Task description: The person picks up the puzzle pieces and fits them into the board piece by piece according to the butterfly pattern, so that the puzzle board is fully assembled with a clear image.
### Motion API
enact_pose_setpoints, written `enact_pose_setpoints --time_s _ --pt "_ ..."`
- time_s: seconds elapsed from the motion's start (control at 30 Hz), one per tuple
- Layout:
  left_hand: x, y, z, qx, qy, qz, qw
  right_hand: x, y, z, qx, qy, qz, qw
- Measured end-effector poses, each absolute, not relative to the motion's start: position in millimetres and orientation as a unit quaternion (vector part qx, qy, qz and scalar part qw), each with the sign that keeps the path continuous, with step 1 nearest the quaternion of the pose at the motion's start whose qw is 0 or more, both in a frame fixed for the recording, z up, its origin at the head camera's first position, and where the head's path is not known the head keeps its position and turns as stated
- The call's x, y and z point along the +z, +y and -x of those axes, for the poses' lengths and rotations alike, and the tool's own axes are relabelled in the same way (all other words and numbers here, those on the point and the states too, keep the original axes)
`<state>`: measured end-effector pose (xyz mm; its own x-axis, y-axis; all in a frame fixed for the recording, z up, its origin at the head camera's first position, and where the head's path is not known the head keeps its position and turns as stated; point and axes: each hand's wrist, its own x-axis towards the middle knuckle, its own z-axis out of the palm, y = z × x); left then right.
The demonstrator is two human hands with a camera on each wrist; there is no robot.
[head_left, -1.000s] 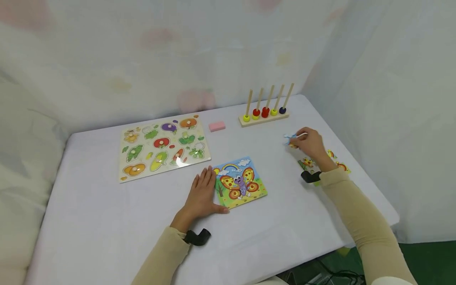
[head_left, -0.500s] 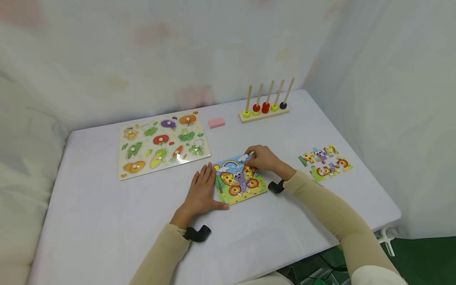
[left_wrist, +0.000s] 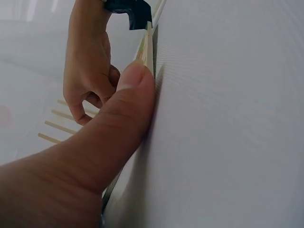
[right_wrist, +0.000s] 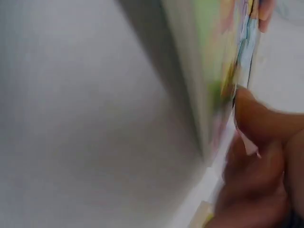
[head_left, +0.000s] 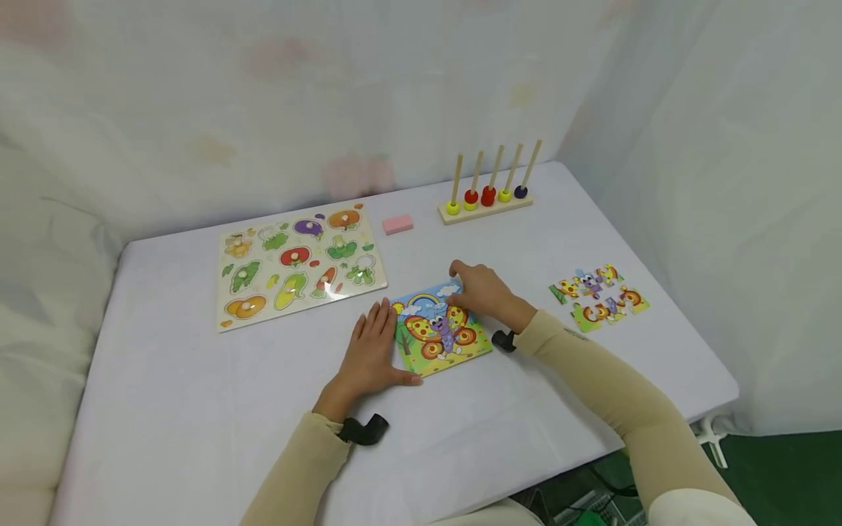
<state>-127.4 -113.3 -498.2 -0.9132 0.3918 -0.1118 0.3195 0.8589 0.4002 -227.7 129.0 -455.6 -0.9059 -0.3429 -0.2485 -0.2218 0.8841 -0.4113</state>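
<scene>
A square butterfly puzzle (head_left: 444, 332) lies on the white table, its picture side up. My left hand (head_left: 371, 358) rests along its left side with straight fingers, and the left thumb (left_wrist: 123, 104) touches the lower edge. At the upper right corner is my right hand (head_left: 485, 292). Its thumb (right_wrist: 256, 114) touches the picture, while the bent index finger stands apart from it past the top edge. No piece can be made out between them. Part of the puzzle's upper right is hidden under that hand. Several loose butterfly puzzle pieces (head_left: 600, 296) lie farther right.
A vegetable peg puzzle (head_left: 299, 264) lies at the back left. Beside it is a pink block (head_left: 397, 224). A wooden bead stand (head_left: 487, 208) with several upright rods stands at the back. White curtains surround the table.
My right hand brought a small blue piece from the right onto the puzzle. Since then its index finger has lifted away from the thumb. My left hand has stayed put.
</scene>
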Motion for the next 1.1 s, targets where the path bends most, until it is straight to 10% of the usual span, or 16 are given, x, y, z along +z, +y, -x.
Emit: enact_pose_setpoints --time_s 0.4,0.73,1.1 --pt "-500.7 -116.6 125.8 0.201 0.958 -0.182 0.098 -440.3 181.5 230.9 -0.215 0.968 0.105 0.078" --pt "-498.8 -114.7 124.0 0.204 0.957 -0.186 0.090 -416.5 284.1 220.8 -0.033 0.978 0.011 0.205" --pt "-498.9 -113.5 126.9 0.201 0.958 -0.185 0.089 -430.3 287.8 220.0 -0.079 0.983 0.003 0.168"
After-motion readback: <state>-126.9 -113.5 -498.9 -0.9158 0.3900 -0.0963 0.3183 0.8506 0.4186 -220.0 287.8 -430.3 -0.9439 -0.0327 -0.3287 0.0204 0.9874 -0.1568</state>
